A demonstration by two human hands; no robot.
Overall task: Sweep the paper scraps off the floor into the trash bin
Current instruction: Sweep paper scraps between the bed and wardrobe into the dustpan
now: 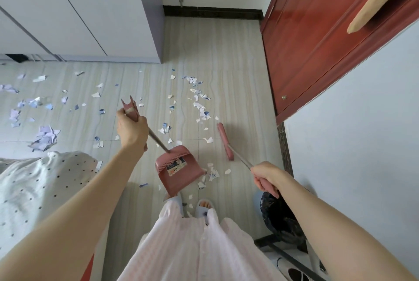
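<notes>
My left hand [131, 129] grips the pink handle of a long-stemmed pink dustpan [179, 170], whose pan rests on the floor just ahead of my slippers. My right hand [266, 177] grips the pink handle of a broom; its pink head [225, 141] lies on the tiles to the right of the pan. White and blue paper scraps [199, 103] lie scattered beyond the pan, and a few scraps [212, 174] sit at its right edge. More crumpled scraps [44, 137] lie far left. A bin with a black bag [278, 215] stands under my right forearm.
A white wardrobe [79, 13] fills the upper left, a red wooden door [317, 42] the upper right, with a white wall [362, 144] along the right. A dotted white cloth [40, 185] lies at the left. Dark bars and shoes [292, 265] sit at bottom right.
</notes>
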